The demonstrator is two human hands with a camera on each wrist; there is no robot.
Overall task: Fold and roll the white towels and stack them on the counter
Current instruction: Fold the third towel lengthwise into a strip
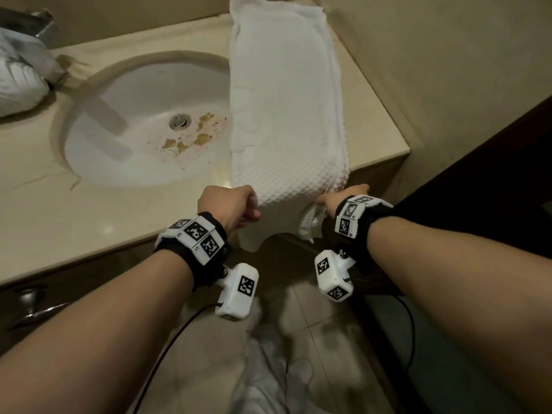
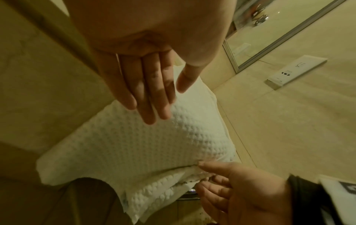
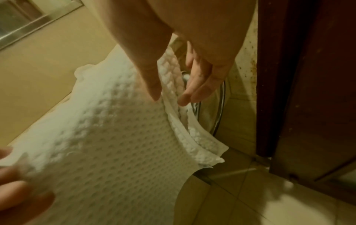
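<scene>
- Far left of the head view: a bundled white bag on the beige tabletop, well apart from both hands.
- Next to the right: an oval white sink set into the tabletop, brown flecks near its drain.
- Just right of the sink: one long white towel, waffle-textured, folded into a narrow strip running from the back wall to the front edge, its near end draped over that edge toward the floor.
- Left hand at the near-left corner of the towel — in the head view knuckles up, curled; in the left wrist view fingers straight and together, tips lying on the towel's top surface, thumb apart. Grip reads as flat on the cloth, nothing pinched.
- Between the two hands: the overhanging end of the towel, layered edges showing.
- Right hand at the near-right corner — thumb above and fingers below the stacked right edge, closing on the towel's layers in a loose pinch.
- Far right: a dark wooden door frame beside the tabletop's end; tiled floor below.
</scene>
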